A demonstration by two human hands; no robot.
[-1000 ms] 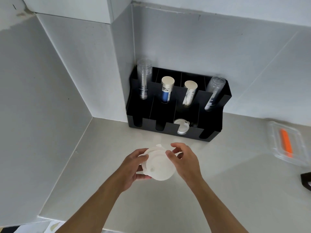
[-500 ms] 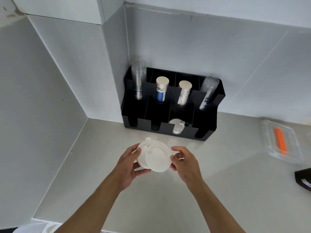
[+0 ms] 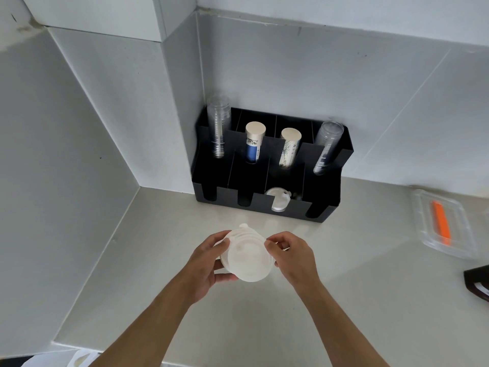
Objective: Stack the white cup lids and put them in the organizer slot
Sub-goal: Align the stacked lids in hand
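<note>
A stack of white cup lids [image 3: 247,256] is held above the counter between both hands. My left hand [image 3: 205,263] grips its left rim from below and the side. My right hand [image 3: 293,256] pinches its upper right rim with fingertips. The black organizer [image 3: 267,207] stands against the wall in the corner, a short way beyond the hands. A white lid [image 3: 278,199] lies in its third front slot from the left; the other front slots look dark.
The organizer's back row holds clear cup stacks [image 3: 218,128] at both ends and two paper cup stacks [image 3: 254,144] in the middle. A clear container with an orange item [image 3: 440,225] sits at right. A dark object [image 3: 477,280] lies at the right edge.
The lid stack has tilted and been shifted in my hands; my right hand moved from covering its top to pinching its upper right rim. The view shifted slightly.
</note>
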